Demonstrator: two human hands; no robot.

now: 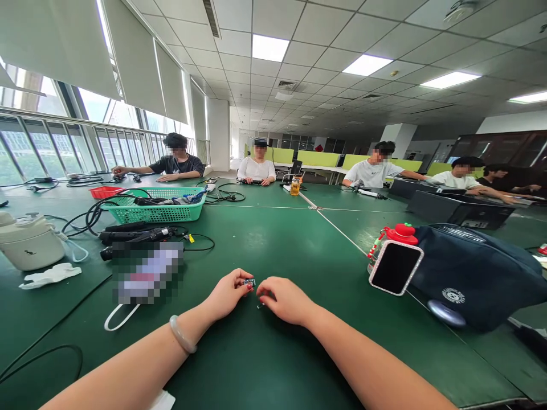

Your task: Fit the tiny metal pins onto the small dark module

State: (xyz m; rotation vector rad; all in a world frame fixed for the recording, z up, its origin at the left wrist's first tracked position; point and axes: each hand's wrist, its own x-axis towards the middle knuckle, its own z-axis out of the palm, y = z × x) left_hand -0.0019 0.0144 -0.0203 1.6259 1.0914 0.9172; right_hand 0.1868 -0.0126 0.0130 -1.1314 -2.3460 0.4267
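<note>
My left hand (229,293) is closed in a pinch on a small metallic part (249,282), just above the green table (239,364). Close by on its right, my right hand (284,299) has its fingers curled, with the fingertips near the small part. Under those fingertips lies or hangs a tiny light-coloured piece (260,306); whether the fingers grip it cannot be made out. A pale bangle (182,335) circles my left wrist.
Left are a green basket (156,212) of cables, black tools (137,236), a pouch (149,276) and a white container (28,242). Right are a phone (396,267) leaning on a bottle and a dark bag (478,273). Several people sit around the table.
</note>
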